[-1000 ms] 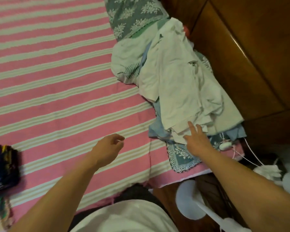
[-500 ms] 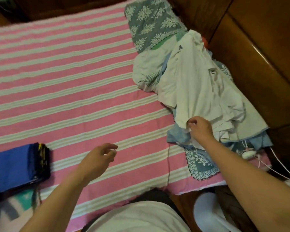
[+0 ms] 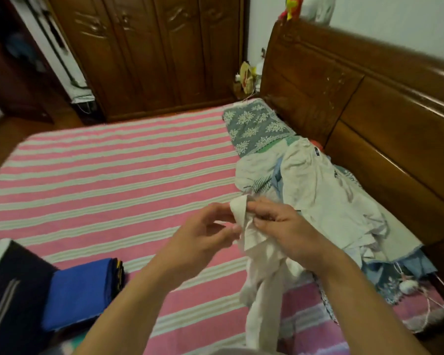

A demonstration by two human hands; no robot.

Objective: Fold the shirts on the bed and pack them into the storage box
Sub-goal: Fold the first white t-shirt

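1. Far left: folded blue shirt (image 3: 80, 293) sat by the dark storage box (image 3: 8, 290), on the bed's (image 3: 108, 175) edge.
2. Your left hand (image 3: 203, 239), idle a sec ago, had come up; fingers pinched the white shirt (image 3: 262, 265).
3. Your right hand (image 3: 282, 226) gripped its top edge, lifted off the pile (image 3: 326, 201) w/ the rest dangling.
4. Meaning: next shirt picked, folding could start.

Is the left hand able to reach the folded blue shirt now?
Probably yes: the folded blue shirt lies uncovered on the left hand's side, but that hand first must release its grip on the white shirt.
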